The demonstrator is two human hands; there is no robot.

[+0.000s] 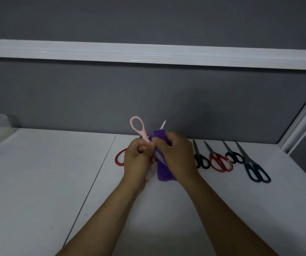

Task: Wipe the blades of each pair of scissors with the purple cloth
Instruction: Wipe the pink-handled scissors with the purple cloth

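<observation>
- White laminate tabletop [37, 182] meeting grey wall [148, 100].
- Grips pink plastic-handled scissors [145, 136] in curled left hand [136, 161], above tabletop.
- Pinches purple mesh cloth [164, 172] around blade [163, 125] with right hand [178, 154].

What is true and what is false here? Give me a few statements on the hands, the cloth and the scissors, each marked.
1. The left hand grips the pink scissors. True.
2. The purple cloth lies flat on the table. False: the right hand holds it wrapped round a blade of the pink scissors.
3. Only two pairs lie on the table to the right of the hands. False: four do, the black scissors, the red scissors, a second black pair and the dark blue scissors.
4. The dark blue scissors are the largest of those four. True.
</observation>
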